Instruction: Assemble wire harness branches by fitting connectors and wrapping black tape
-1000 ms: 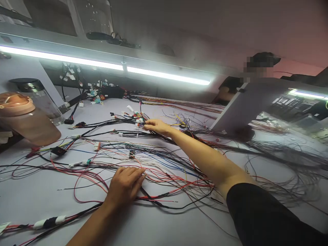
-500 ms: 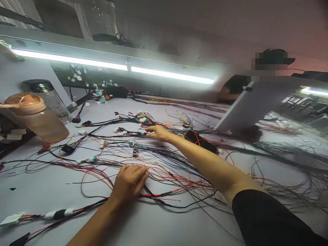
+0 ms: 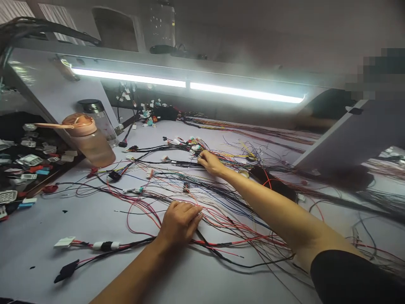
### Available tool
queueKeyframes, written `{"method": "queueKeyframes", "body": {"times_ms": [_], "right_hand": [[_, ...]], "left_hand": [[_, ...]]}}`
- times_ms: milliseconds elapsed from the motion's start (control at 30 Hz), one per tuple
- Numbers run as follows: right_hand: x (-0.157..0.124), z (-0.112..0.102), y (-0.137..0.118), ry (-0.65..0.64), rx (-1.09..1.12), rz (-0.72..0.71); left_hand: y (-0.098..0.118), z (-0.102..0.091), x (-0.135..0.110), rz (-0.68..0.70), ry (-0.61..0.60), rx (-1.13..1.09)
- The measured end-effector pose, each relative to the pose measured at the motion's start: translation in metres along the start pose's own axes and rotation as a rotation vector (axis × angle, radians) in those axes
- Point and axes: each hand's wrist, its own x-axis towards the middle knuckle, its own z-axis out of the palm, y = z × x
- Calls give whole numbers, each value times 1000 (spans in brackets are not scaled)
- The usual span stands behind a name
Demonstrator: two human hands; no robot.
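A tangle of coloured wires (image 3: 221,207) with small connectors spreads over the white bench (image 3: 57,270). My left hand (image 3: 179,221) lies palm down on red and black wires near the front, fingers together and slightly curled. My right hand (image 3: 211,162) reaches far forward, fingers pinched at a cluster of white and coloured connectors (image 3: 193,147) on a black wire bundle.
A pink bottle (image 3: 90,141) and a clear jar with a black lid (image 3: 98,116) stand at the left. A tray of small parts (image 3: 22,169) lies beyond the left edge. A black box (image 3: 274,181) sits by my right forearm. A tilted white panel (image 3: 351,135) rises at right.
The view has swung left, so everything has shifted right in the picture. My right hand came a little nearer along the connector bundle. My left hand stayed on the wires.
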Motion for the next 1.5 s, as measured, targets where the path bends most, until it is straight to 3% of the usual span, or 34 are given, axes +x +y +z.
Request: {"method": "queueKeyframes", "body": {"times_ms": [333,533,867,1033,1167,1300,1500], "right_hand": [[-10,1,15,24,174,-141],[-25,0,17,-4,54,-209],[-40,21,-4,-14,-294,-187],[-40,20,-5,-38,-308,-236],[-47,7,1,5,-240,-269],[-80,-13,4,108,-176,-258],[-175,-16,-31,221,-138,-378]], "left_hand": [[0,2,-3,-45,-25,-7],[-2,2,-2,-28,-17,-23],[-5,5,-3,-1,-16,-23],[-8,6,-4,14,-4,-5],[-8,6,-4,16,-25,13],[-6,4,-2,17,-37,22],[-1,2,-2,30,-75,97]]}}
